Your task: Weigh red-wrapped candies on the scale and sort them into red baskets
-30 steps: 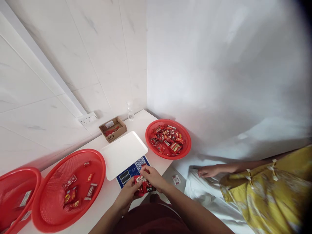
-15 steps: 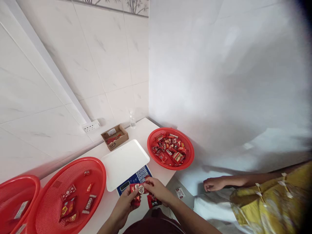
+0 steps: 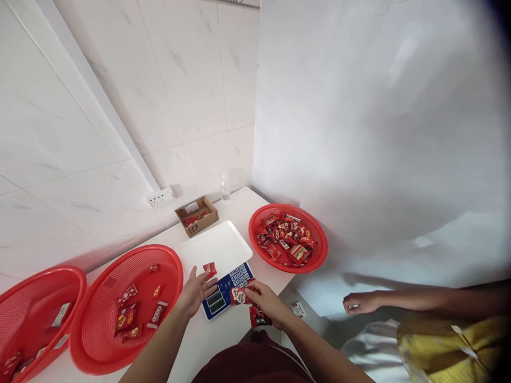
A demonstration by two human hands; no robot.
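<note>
My left hand point(image 3: 196, 291) is open with its fingers spread, over the near left part of a digital scale point(image 3: 235, 290). Just past its fingertips a small red candy packet point(image 3: 209, 268) shows against the scale's white tray point(image 3: 217, 242); whether it rests there or is still in the air I cannot tell. My right hand point(image 3: 266, 306) pinches a red packet with a cream label point(image 3: 238, 297) above the keypad. Below that hand is a darker red and black packet point(image 3: 258, 317), partly covered by the fingers; how it is supported is unclear.
A red basket full of wrapped candies point(image 3: 288, 239) stands right of the scale. On the left are a red basket with several candies point(image 3: 170, 260) and another red basket point(image 3: 80, 282). Behind are a cardboard box point(image 3: 203, 224) and a bottle point(image 3: 225, 191). Another person's hand point(image 3: 361, 302) is at right.
My left hand has let go, opened and moved left, away from my right hand. A small red packet now shows by the tray. The right hand keeps its packet, and the view has shifted.
</note>
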